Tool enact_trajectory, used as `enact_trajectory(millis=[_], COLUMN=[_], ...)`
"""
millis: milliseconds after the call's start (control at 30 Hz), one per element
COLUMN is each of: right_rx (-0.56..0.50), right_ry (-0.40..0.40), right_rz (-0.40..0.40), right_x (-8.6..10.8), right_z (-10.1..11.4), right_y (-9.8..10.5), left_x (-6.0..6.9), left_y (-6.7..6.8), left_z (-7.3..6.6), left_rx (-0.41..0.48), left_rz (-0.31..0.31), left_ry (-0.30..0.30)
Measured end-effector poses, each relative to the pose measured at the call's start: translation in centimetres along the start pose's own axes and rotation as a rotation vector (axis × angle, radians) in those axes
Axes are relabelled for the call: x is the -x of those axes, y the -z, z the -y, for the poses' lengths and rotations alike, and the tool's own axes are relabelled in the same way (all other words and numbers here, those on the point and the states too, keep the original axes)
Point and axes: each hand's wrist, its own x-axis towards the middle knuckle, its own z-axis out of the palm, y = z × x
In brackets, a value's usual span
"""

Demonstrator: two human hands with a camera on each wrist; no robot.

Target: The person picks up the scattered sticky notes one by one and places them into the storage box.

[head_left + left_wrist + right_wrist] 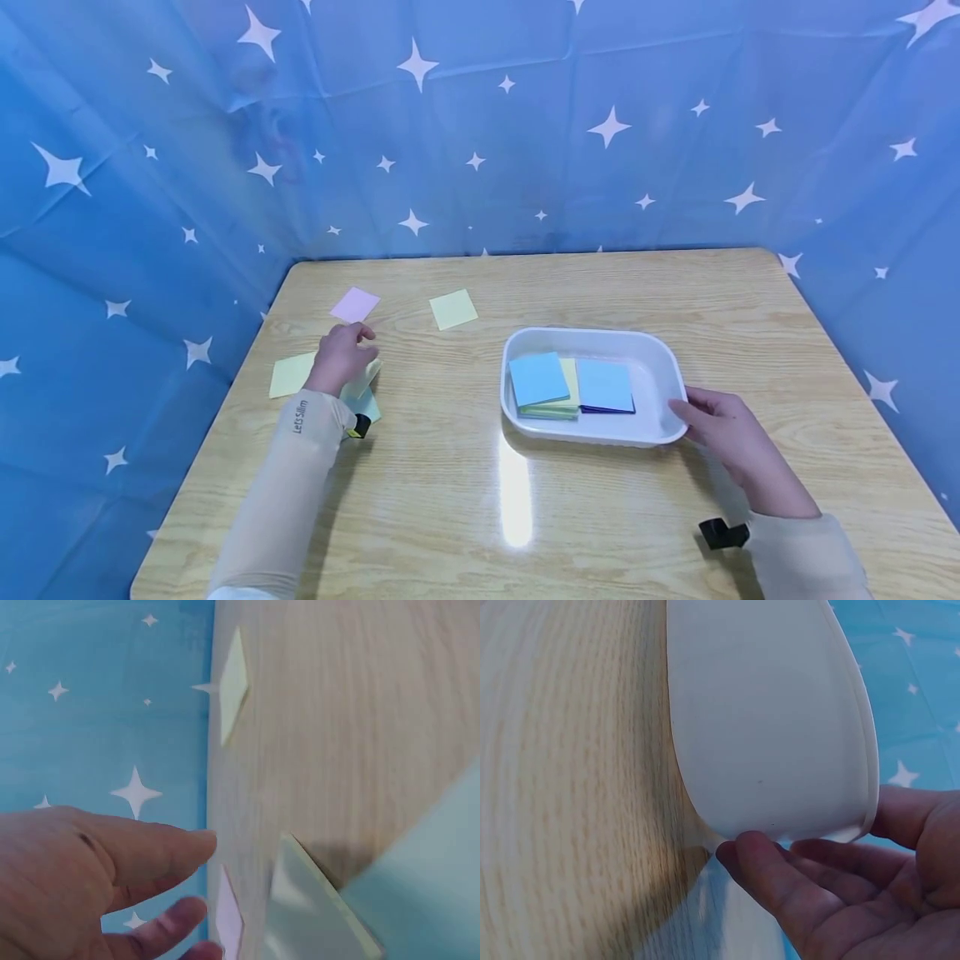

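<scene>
White tray (654, 392) holds some notes (540, 379); loose notes (453, 310) remain left on bench (435, 475), left fingers (169, 847) parted, empty, right fingers (784, 885) gripping tray's right end.

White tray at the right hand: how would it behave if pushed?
The white tray looks wide and shallow, so it probably slides rather than tips. It looks thin-walled, so likely light, perhaps slightly flexible. Paper squares fill only part of it, so they may shift.

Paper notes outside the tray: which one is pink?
The pink note, just beyond the left hand in the head view; the other loose notes are pale yellow or bluish green.
</scene>
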Motion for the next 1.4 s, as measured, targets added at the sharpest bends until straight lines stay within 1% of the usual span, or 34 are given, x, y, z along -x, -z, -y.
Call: enact_trajectory(millis=[133, 200, 300, 400, 567, 667, 733, 833, 1067, 1167, 1300, 1400], right_rx=[0.009, 0.017, 0.03, 0.028, 0.028, 0.029, 0.02, 0.019, 0.018, 0.016, 0.011, 0.006], right_ry=[-0.011, -0.013, -0.018, -0.021, -0.019, -0.014, -0.007, -0.009, -0.027, -0.024, -0.018, -0.014], right_rz=[0.012, 0.013, 0.013, 0.005, -0.008, -0.019, -0.025, -0.025, -0.01, -0.01, -0.007, -0.005], right_x=[0.0, 0.0, -0.1, 0.0, 0.0, 0.0, 0.1, 0.1, -0.2, -0.2, -0.2, -0.3], right_z=[0.2, 0.2, 0.2, 0.1, 0.0, -0.1, -0.1, -0.1, 0.0, 0.0, 0.1, 0.1], right_y=[0.0, 0.0, 0.0, 0.1, 0.4, 0.6, 0.6, 0.7, 0.7, 0.7, 0.5, 0.4], left_x=[0.3, 0.5, 0.6, 0.4, -0.3, -0.7, -0.9, -1.0, -1.0, -0.9, -0.8, -0.7], left_y=[-0.2, -0.4, -0.7, -0.9, -1.0, -0.9, -0.8, -0.5, -0.2, -0.2, -0.3, -0.3], left_z=[0.7, 1.0, 1.4, 1.5, 1.4, 1.3, 1.3, 1.3, 1.3, 1.4, 1.9, 2.4], left_rx=[-0.009, -0.004, -0.006, -0.014, -0.01, 0.002, -0.002, 0.012, 0.032, 0.027, 0.013, 0.03], left_rz=[0.013, 0.022, 0.03, 0.032, 0.002, -0.004, -0.003, -0.01, -0.066, -0.049, -0.004, 0.015], left_ry=[0.076, 0.101, 0.12, 0.13, 0.162, 0.166, 0.158, 0.161, 0.168, 0.178, 0.162, 0.161])
